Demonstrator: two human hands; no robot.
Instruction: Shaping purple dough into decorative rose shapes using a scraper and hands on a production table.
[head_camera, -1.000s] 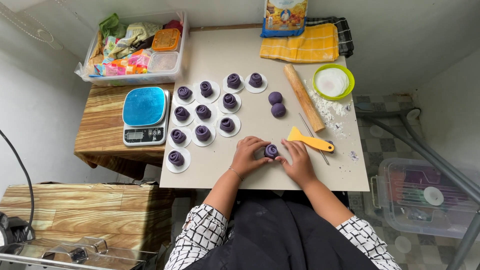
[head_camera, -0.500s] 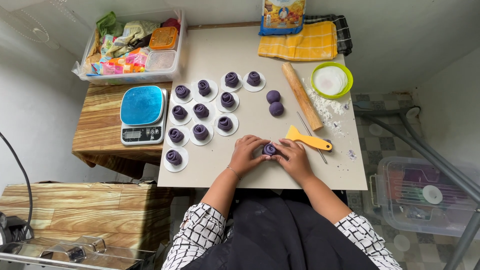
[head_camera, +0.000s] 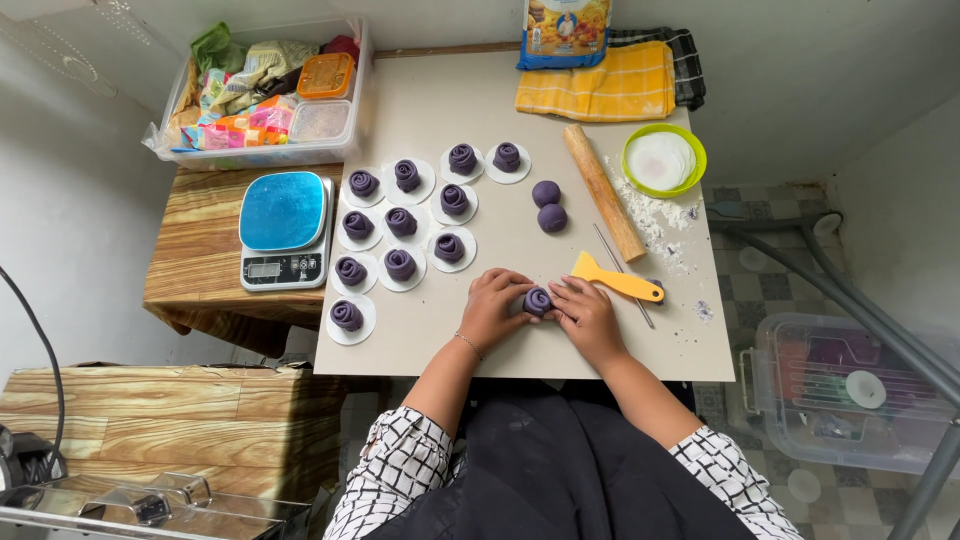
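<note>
Two hands, left hand, right hand, fingers pinching purple dough roll, blue-orange packet (far edge).

Single head-worn view. You look almost straight down from above your own torso, so the board fills the centre of the frame and your left hand and right hand meet near its close edge. The far edge lies toward the top, by the yellow cloth. The camera stands well back: the scale at left and floor at right are both included.
</note>
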